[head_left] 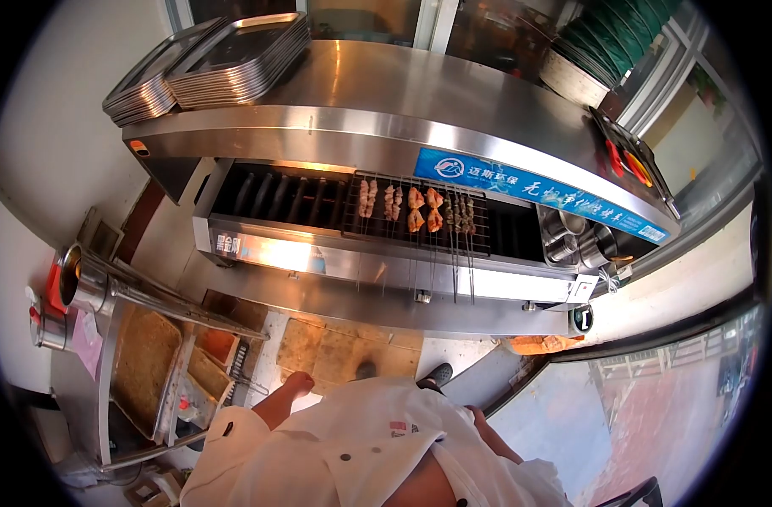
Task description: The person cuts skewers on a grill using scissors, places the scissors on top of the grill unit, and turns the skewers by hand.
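My left hand (300, 384) hangs low beside my white jacket, its fingers curled, with nothing seen sticking out of it. Only a small part of my right hand (475, 413) shows by my other side; its fingers are hidden. Neither one touches the long metal grill (301, 253) in front of me. Across its wire rack (377, 230) lie several skewers: pale meat skewers (367, 199), orange-brown meat skewers (415, 209) and thin dark skewers (462, 215). Their sticks point toward me over the front edge.
Stacked metal trays (238, 63) stand on the steel hood (386, 84). Red-handled tools (614, 159) lie at its right end. Metal pots (597, 245) sit at the grill's right. On my left is a metal rack (106, 380) holding a stained tray (145, 367).
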### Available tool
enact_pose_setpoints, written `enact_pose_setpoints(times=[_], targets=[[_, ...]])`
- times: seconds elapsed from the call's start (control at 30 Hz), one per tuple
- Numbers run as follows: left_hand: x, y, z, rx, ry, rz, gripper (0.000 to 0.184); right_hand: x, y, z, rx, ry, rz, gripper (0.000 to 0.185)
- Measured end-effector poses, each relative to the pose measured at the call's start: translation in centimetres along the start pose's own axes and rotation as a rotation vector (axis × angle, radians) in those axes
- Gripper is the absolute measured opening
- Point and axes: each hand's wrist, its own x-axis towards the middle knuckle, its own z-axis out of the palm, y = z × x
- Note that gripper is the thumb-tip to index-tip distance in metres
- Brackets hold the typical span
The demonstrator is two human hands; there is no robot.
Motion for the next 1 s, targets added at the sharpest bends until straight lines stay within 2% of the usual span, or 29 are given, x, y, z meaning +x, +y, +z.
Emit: enact_pose_setpoints(times=[0.07,0.1,0.17,0.3,0.37,0.5,0.6,0.67,0.77,1.0], targets=[[1.3,-2.1,1.8,-0.030,0.342,0.194,0.024,0.0,0.0,-0.1,0.020,-0.007,0.000,0.037],[1.4,-1.8,1.3,-0.029,0.342,0.197,0.024,0.1,0.0,-0.1,0.031,-0.009,0.002,0.036],[1.9,-1.0,0.0,0.242,0.020,0.060,0.023,0.0,0.1,-0.1,0.050,-0.014,0.003,0.036],[-1.8,2.5,-2.0,0.190,0.075,0.091,0.023,0.3,0.4,0.0,0.079,-0.018,0.003,0.036],[-2.8,4.2,-2.8,0.297,0.104,0.039,0.025,0.3,0.7,0.1,0.100,-0.021,0.007,0.036],[1.6,-0.1,-0.5,0.242,0.109,0.079,0.030,0.1,0.9,0.3,0.124,-0.028,0.009,0.035],[3.3,-1.9,0.4,0.079,0.187,0.119,0.036,0.1,0.8,0.6,0.143,-0.035,0.016,0.035],[1.9,-0.4,-0.4,0.153,0.071,0.091,0.047,0.2,0.8,0.8,0.151,-0.037,0.017,0.035],[0.6,0.5,-0.1,0.110,0.146,0.022,0.048,0.2,0.7,0.9,0.162,-0.043,0.019,0.035],[3.3,-2.2,1.1,0.093,0.000,0.084,0.041,0.4,0.2,1.0,0.183,-0.057,0.024,0.034]])
